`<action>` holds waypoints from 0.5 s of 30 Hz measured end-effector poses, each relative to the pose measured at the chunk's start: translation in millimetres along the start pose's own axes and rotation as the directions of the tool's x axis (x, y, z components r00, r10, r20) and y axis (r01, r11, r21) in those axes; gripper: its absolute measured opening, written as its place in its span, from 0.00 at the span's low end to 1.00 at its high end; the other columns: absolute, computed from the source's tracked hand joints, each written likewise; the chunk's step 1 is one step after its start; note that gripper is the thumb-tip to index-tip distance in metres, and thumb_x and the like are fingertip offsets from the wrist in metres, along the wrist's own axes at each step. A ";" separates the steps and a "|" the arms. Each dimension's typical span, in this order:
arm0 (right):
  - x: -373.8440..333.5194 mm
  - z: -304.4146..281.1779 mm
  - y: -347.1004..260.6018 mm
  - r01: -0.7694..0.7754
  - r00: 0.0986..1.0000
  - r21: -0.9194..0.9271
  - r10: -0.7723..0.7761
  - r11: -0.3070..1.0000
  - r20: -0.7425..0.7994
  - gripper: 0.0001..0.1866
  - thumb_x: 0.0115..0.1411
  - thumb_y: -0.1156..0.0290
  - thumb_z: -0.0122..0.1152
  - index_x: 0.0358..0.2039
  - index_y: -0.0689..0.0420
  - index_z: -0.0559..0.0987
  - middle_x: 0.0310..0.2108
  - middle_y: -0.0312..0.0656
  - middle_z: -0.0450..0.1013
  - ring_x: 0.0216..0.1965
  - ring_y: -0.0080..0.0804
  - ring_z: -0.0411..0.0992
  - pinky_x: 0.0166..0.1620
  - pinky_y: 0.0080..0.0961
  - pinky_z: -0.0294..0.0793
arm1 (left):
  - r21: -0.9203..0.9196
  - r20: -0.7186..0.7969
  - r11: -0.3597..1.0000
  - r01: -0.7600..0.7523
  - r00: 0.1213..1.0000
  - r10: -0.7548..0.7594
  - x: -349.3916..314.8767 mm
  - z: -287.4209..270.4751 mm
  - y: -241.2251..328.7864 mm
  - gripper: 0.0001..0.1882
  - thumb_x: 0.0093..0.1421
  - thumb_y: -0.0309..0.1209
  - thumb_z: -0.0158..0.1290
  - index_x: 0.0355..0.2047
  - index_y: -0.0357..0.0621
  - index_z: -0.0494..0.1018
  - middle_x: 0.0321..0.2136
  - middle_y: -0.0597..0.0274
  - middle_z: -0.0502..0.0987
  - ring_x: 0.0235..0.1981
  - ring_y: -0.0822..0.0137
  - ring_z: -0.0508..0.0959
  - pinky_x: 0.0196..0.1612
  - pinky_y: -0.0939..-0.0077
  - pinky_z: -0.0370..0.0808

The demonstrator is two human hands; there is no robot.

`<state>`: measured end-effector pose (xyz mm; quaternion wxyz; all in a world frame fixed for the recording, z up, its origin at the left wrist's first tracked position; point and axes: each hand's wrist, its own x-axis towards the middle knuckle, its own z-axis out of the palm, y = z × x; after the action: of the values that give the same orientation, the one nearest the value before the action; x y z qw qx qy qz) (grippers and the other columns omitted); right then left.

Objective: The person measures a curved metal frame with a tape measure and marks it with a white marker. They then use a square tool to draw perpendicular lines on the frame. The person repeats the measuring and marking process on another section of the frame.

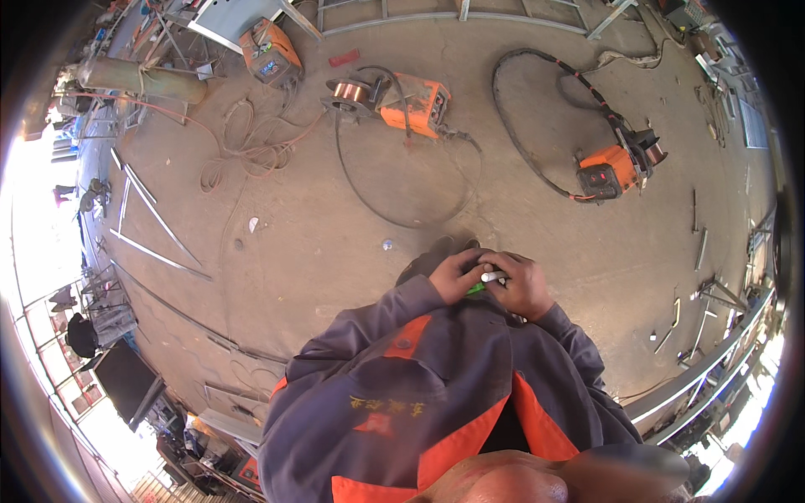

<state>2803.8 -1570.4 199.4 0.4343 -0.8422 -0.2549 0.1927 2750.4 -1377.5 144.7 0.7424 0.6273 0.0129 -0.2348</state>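
My left hand and my right hand meet in front of my chest, above the concrete floor. Between them I hold a small white stick-shaped object, like a marker or a piece of chalk, with a green bit under my left fingers. My right hand's fingers curl around the white end; my left fingers pinch near the green end. My grey and orange work jacket fills the lower middle. A dark shoe tip shows just beyond my hands.
Three orange welding machines stand on the floor: one at top left, one at the centre top beside a copper wire spool, one at the right. Black cables loop between them. Metal bars lie left; steel rails run lower right.
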 end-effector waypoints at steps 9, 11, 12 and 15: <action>51.1 47.0 -19.5 0.065 0.967 0.030 -0.070 0.997 0.243 0.21 0.53 0.74 0.71 0.49 0.50 0.81 0.42 0.42 0.81 0.41 0.44 0.81 0.42 0.37 0.80 | -0.079 -0.160 0.996 0.027 0.986 -0.040 -43.9 -55.2 -25.2 0.21 0.72 0.37 0.54 0.59 0.36 0.73 0.51 0.56 0.80 0.54 0.67 0.78 0.58 0.70 0.74; 82.6 67.8 -37.3 0.119 0.961 0.056 -0.129 0.991 0.244 0.22 0.54 0.75 0.70 0.51 0.51 0.80 0.42 0.42 0.81 0.41 0.43 0.81 0.42 0.38 0.80 | -0.110 -0.215 0.994 -0.010 0.976 -0.014 -51.9 -84.0 -23.6 0.21 0.72 0.36 0.54 0.60 0.36 0.73 0.51 0.56 0.81 0.54 0.67 0.78 0.58 0.70 0.74; 101.5 80.8 -47.3 0.153 0.956 0.063 -0.164 0.986 0.242 0.23 0.54 0.75 0.70 0.52 0.51 0.80 0.41 0.42 0.80 0.40 0.43 0.81 0.42 0.38 0.80 | -0.106 -0.244 0.994 -0.023 0.970 -0.003 -57.3 -103.8 -22.3 0.21 0.72 0.36 0.54 0.60 0.36 0.73 0.51 0.56 0.81 0.54 0.67 0.78 0.58 0.70 0.74; 168.0 124.9 -77.5 0.133 0.943 0.044 -0.140 0.990 0.303 0.25 0.54 0.75 0.68 0.54 0.52 0.79 0.39 0.43 0.79 0.39 0.43 0.80 0.41 0.38 0.80 | -0.114 -0.300 0.992 -0.052 0.954 0.016 -78.2 -179.9 -18.9 0.21 0.72 0.35 0.54 0.60 0.36 0.73 0.50 0.57 0.81 0.53 0.67 0.78 0.58 0.70 0.74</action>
<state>2849.0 -1352.8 177.9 0.4119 -0.7775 -0.3743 0.2928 2723.5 -1184.8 113.6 0.7722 0.6099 0.1281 -0.1235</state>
